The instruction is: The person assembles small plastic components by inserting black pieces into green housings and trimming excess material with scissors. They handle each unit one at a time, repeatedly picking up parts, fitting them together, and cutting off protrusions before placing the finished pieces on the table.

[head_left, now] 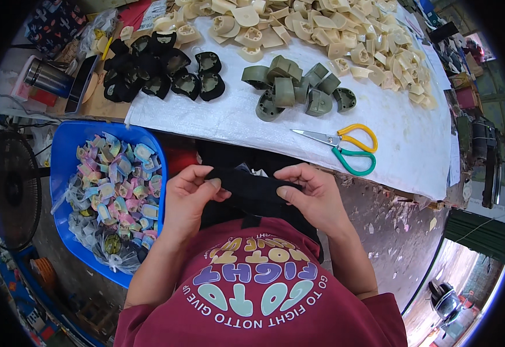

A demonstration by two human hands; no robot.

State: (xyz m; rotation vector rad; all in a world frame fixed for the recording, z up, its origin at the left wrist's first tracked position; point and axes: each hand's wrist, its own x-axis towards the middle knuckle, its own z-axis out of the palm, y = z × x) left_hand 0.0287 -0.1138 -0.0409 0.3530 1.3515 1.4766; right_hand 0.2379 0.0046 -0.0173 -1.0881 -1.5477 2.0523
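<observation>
A strip of black cloth point(255, 188) is held taut between my two hands, close to my body and just in front of the table edge. My left hand point(191, 194) pinches its left end between thumb and fingers. At the other end, my right hand point(307, 188) grips it the same way. Beyond the cloth, several olive-green shoe heels point(285, 92) lie in a loose pile on the table. To their left sit several heels covered in black point(184, 84), hollow sides partly showing. Scissors point(328, 139) with one yellow and one green handle lie to the right.
White sheeting point(206, 124) covers the table point(388, 156). A large heap of cream heels point(345, 29) fills its far side. Left of me stands a blue tub point(61, 191) of pastel heels and plastic bags. A steel tumbler point(47, 77) and a black fan point(9, 185) are farther left.
</observation>
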